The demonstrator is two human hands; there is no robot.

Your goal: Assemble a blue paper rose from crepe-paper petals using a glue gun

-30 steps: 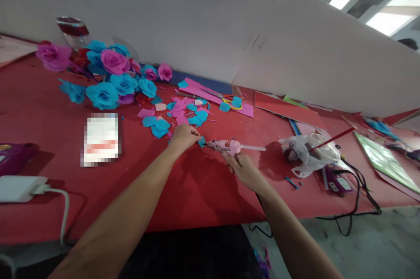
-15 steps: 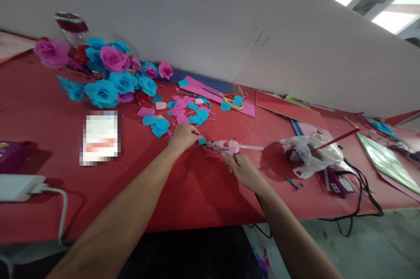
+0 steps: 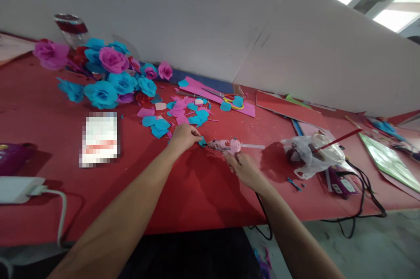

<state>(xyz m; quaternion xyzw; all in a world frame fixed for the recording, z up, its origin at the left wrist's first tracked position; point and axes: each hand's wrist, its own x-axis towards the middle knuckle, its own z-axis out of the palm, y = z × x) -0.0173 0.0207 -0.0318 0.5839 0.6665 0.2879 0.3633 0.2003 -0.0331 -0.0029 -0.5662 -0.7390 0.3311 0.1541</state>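
Note:
Between the thumb and fingers of my left hand (image 3: 184, 137) is a small blue paper petal (image 3: 202, 141). My right hand (image 3: 243, 168) is closed round the handle of a pink glue gun (image 3: 226, 145), whose nozzle points left and meets or nearly meets the petal. A clear glue stick (image 3: 252, 146) juts from the gun's back end. Beyond my left hand lies a loose heap of blue petals (image 3: 160, 127) and pink petals (image 3: 180, 104). The gun's trigger is hidden by my fingers.
Blue and pink paper roses (image 3: 101, 93) stand at the back left. Yellow-handled scissors (image 3: 234, 102) rest on a pink paper strip (image 3: 213, 94). To the right sit a plastic bag (image 3: 300, 154) and a black cable (image 3: 362, 191). A white charger (image 3: 19, 189) lies at the left.
Both hands hold almost the same pose, with the petal still at the nozzle. The whole view has shifted very slightly.

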